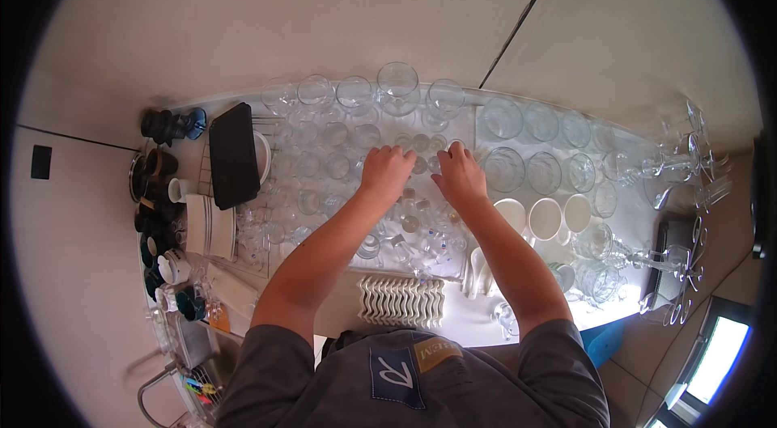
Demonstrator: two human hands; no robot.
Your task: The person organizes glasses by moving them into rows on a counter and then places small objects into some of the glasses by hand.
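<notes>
Both my hands reach over a white counter crowded with clear glassware. My left hand (388,170), fingers curled down, is among small glasses near the middle; whether it grips one is hidden. My right hand (458,173) is just to the right, its fingertips bent over the rim of a small glass (436,164); its hold on it cannot be made out. Between the hands stand small round glasses (419,164). Larger stemmed or bowl-shaped glasses (397,79) line the back edge. To the right of my right hand are wide tumblers (504,169) and white mugs (544,218).
A black tray (233,156) leans on a wire rack at the left, with dark cups beyond. A wavy white rack (401,302) lies at the front edge beside white spoons (478,270). Stemmed glasses (668,167) crowd the far right. A sink area is at lower left.
</notes>
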